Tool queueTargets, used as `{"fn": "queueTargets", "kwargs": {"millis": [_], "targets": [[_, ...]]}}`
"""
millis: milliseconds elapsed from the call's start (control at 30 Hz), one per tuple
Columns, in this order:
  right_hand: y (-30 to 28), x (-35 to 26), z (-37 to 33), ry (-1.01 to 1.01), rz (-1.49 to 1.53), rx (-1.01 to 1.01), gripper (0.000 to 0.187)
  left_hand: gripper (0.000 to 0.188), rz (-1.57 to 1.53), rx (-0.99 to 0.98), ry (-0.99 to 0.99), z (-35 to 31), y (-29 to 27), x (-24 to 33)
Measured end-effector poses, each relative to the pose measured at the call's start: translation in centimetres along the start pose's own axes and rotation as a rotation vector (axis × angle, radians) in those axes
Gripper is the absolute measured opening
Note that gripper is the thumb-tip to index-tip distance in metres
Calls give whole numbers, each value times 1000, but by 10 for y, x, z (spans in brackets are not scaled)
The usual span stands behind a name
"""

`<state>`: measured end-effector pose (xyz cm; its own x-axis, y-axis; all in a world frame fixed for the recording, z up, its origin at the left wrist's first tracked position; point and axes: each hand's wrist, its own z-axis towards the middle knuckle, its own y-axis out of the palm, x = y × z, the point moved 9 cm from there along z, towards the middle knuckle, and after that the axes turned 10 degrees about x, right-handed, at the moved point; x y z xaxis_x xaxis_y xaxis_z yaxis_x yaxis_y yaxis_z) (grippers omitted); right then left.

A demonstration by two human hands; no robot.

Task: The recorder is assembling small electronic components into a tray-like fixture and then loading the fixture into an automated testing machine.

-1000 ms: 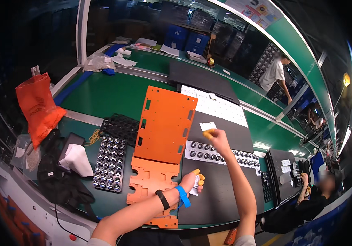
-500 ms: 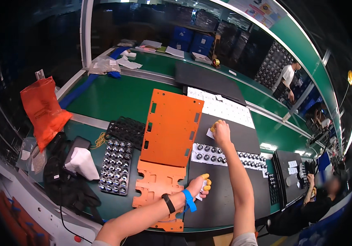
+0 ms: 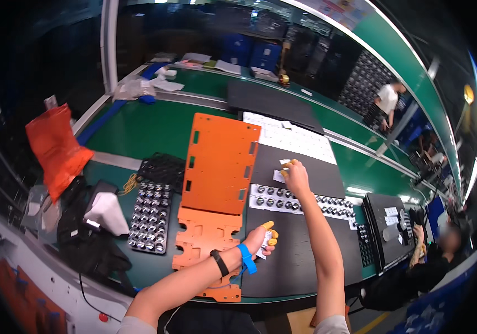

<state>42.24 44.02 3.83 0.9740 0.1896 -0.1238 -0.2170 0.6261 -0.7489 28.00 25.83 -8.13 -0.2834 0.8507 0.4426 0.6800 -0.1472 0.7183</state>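
Note:
My right hand (image 3: 295, 173), with yellow fingertip covers, reaches forward over the black mat (image 3: 305, 222) and pinches a small white label (image 3: 279, 176) just beyond a white strip of round dark parts (image 3: 299, 200). My left hand (image 3: 262, 240), also with yellow fingertip covers and a blue wrist strap, rests on the mat near its left edge and holds a small white piece. A large orange plate (image 3: 221, 161) lies to the left of both hands, over a cut-out orange plate (image 3: 205, 245).
A black tray of round metal parts (image 3: 150, 217) sits left of the orange plates, with a black mesh piece (image 3: 163, 167) behind it. A white sheet (image 3: 294, 139) lies beyond the mat. An orange bag (image 3: 55, 147) hangs at far left. Other people work at right.
My right hand has come down from a raised position onto the mat with the white label. The left hand has stayed in place.

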Motion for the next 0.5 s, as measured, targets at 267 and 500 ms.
{"fn": "queueTargets", "kwargs": {"millis": [267,500], "targets": [[15,-1,-4,-87,-108,90,4,46,12,-4,24,2,10,-2],[-48,-29,6,3,204,163,7,58,23,-74,33,18,12,-9]]}}
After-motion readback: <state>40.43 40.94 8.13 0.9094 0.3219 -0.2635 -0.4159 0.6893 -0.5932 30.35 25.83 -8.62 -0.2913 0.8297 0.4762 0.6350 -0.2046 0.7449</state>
